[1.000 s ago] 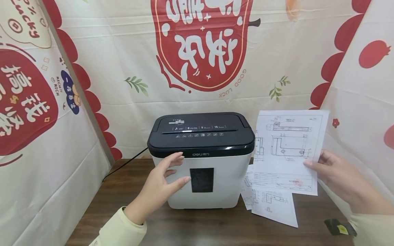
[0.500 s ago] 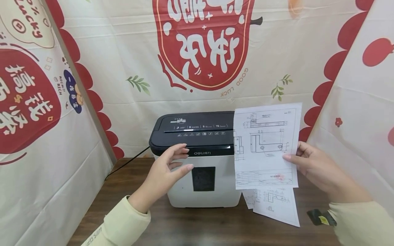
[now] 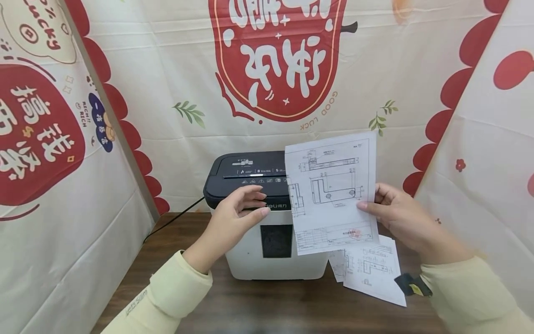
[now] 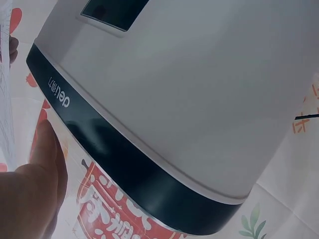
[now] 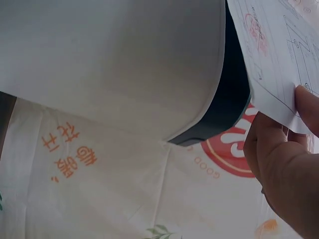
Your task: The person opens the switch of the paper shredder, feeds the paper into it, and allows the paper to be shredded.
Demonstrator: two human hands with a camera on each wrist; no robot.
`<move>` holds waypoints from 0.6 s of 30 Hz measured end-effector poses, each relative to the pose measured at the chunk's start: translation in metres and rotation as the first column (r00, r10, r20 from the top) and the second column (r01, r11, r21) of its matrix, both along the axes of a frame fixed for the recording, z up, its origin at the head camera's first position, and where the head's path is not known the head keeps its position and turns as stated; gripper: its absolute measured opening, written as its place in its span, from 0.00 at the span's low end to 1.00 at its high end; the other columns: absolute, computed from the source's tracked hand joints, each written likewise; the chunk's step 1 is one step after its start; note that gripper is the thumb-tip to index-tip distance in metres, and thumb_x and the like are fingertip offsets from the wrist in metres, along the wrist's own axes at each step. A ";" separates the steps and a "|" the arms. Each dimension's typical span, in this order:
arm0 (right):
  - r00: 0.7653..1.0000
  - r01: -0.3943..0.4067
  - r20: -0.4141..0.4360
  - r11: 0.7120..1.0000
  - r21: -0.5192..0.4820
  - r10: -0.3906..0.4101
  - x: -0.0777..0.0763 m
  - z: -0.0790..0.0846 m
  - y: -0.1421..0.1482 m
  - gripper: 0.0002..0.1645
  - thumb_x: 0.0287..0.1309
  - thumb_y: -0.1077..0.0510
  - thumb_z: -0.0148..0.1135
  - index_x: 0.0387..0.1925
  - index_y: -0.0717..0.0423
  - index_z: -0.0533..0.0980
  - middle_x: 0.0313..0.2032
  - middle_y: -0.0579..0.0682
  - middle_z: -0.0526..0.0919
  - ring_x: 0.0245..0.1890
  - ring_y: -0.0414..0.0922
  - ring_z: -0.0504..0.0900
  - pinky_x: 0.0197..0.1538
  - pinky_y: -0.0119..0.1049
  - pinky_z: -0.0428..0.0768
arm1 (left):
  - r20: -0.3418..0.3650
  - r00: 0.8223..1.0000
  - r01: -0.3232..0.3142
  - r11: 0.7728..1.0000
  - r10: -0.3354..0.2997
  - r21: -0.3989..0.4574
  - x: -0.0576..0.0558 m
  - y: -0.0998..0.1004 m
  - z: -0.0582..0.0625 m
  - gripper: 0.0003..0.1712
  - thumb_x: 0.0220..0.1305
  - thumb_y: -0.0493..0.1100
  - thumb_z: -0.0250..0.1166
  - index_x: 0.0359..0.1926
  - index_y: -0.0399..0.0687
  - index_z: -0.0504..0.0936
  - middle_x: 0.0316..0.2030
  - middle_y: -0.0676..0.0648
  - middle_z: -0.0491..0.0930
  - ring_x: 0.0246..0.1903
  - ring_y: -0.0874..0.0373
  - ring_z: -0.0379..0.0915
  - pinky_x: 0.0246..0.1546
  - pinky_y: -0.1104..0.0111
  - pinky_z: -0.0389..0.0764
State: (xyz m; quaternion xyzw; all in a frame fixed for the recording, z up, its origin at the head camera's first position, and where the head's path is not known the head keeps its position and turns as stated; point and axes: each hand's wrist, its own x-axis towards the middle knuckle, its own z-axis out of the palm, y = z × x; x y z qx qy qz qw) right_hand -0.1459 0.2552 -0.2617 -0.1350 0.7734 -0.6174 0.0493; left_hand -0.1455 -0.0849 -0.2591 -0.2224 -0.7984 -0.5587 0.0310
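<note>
My right hand pinches the right edge of a printed sheet of paper, thumb in front and fingers behind. Line drawings and a red stamp mark the sheet, which hangs nearly upright before the right part of a paper shredder. The shredder has a black top with a feed slot and a white bin with a dark window; the sheet hides its right side. In front of the shredder's upper front edge, my left hand is raised with fingers loosely bent and nothing in them. The right wrist view shows the thumb on the paper.
More printed sheets lie on the dark wooden table right of the shredder. A black cord runs from the shredder's left side. Patterned cloth hangs behind and at both sides. A small black item with a yellow patch is at the right sleeve.
My right hand has carried the sheet leftward, from beside the shredder to in front of its right part. The left hand has shifted slightly right and up.
</note>
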 end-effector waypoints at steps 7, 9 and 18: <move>1.000 -0.009 -0.018 1.000 0.028 0.009 -0.002 0.005 -0.019 0.22 0.63 0.60 0.61 0.57 0.55 0.70 0.46 0.43 0.83 0.42 0.49 0.85 0.43 0.45 0.83 | 0.015 1.000 0.002 1.000 -0.002 0.014 -0.005 0.003 0.008 0.29 0.64 0.44 0.65 0.64 0.43 0.70 0.54 0.45 0.78 0.53 0.54 0.76 0.54 0.59 0.77; 1.000 -0.019 -0.012 0.999 0.027 0.019 -0.003 0.006 -0.023 0.23 0.63 0.60 0.61 0.58 0.58 0.69 0.46 0.45 0.83 0.42 0.50 0.85 0.43 0.46 0.83 | 0.020 1.000 -0.003 1.000 0.003 0.017 -0.007 0.005 0.010 0.28 0.63 0.44 0.65 0.63 0.44 0.71 0.52 0.46 0.79 0.52 0.55 0.77 0.54 0.59 0.77; 0.999 -0.052 0.004 0.998 0.024 0.052 -0.005 0.013 -0.042 0.27 0.62 0.62 0.60 0.60 0.65 0.65 0.47 0.50 0.81 0.43 0.49 0.84 0.46 0.47 0.82 | 0.029 0.999 -0.015 1.000 0.015 0.016 -0.008 0.011 0.015 0.17 0.64 0.41 0.64 0.54 0.44 0.78 0.44 0.47 0.83 0.43 0.57 0.80 0.48 0.62 0.80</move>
